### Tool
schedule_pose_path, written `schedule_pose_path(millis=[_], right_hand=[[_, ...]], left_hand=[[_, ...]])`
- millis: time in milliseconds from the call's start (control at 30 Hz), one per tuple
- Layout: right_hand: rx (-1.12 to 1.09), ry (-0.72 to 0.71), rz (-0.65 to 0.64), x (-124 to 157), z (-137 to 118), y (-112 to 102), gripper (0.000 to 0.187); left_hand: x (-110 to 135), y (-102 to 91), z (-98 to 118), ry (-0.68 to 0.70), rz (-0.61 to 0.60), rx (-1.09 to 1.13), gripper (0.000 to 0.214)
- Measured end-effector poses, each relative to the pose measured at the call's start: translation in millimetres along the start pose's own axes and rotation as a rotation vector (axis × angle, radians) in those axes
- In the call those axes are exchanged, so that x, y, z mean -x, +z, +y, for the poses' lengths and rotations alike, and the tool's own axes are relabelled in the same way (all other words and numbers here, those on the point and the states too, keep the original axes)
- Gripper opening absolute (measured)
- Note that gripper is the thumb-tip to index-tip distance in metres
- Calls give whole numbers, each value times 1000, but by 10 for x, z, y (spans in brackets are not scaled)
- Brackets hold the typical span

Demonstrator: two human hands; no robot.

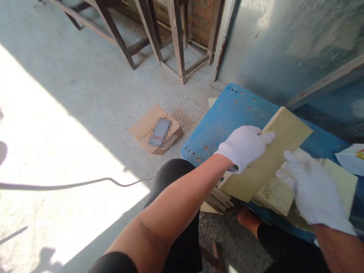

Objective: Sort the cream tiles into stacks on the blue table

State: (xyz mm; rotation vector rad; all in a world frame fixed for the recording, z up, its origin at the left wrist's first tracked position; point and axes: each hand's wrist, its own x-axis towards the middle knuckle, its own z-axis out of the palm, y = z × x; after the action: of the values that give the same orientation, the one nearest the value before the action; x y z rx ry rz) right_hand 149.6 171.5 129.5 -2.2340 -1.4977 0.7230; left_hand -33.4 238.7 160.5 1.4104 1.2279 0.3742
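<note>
My left hand (243, 148), in a white cloth glove, grips the edge of a pale beige fibrous board (269, 159), which is tilted above a stack of thin boards (219, 199). My right hand (314, 193), also gloved and blurred by motion, lies on a second beige board (338, 185) to the right. Whether its fingers grip that board, I cannot tell. The stack rests partly on a blue perforated plastic sheet (227, 121), and the boards hide its lower part.
A flattened cardboard piece (167, 142) with a blurred label lies on the concrete floor (85, 94). A black cable (85, 184) crosses the floor. Wooden stands (178, 41) stand ahead, before a brick wall. A grey metal panel (284, 45) rises at the upper right.
</note>
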Motion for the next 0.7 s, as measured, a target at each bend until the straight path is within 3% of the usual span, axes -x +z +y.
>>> schedule_pose_path(millis=[67,200,300,400,567,700], right_hand=[[-64,57,-4,178,-89,194,74],[-144,17,-42,325,-261,494,72],[-14,62,-5,306,-349,560,64],[-22,51,-7,245,-387,546,62],[-164,29,1,132,-431,577,65],[-414,-18,-29,42,-428,769,57]], left_hand=[[-7,-15,-10,-7,18,-29,42],[-14,-15,-40,32,30,-102,50],[-18,-8,-61,55,46,-138,49],[-10,-11,-57,74,71,-171,45],[30,-38,-30,62,85,-192,39],[52,-141,-55,27,151,-191,37]])
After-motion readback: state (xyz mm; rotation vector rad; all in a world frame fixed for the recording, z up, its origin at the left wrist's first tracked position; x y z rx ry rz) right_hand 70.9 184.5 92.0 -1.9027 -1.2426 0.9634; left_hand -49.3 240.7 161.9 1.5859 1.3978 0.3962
